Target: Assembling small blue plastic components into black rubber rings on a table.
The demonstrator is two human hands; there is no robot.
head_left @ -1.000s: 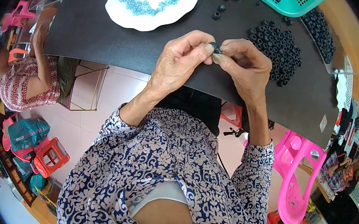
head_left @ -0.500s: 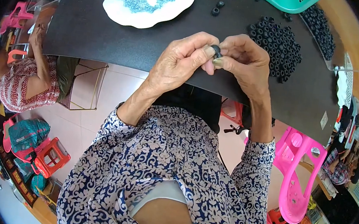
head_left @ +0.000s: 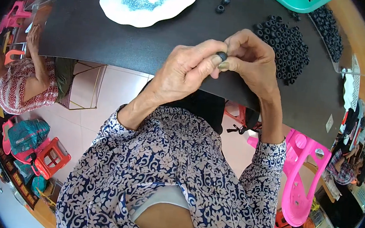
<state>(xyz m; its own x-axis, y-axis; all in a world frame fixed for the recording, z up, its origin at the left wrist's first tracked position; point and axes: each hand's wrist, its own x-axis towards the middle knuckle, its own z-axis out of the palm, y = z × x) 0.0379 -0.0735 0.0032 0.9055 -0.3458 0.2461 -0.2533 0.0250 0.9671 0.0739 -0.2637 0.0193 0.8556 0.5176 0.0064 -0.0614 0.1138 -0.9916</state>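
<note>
Here the left hand is pinching a black bead over the dark tabletop, the right hand is curling beside it, grip unclear, this two-handed fingering seemingly calling next for steadiness.

No words or numbers legible. Pale diamond-shaped sticker near right edge of dark tabletop: marks too small. Teal bag, left: whitish print, blurred, unreadable.
</note>
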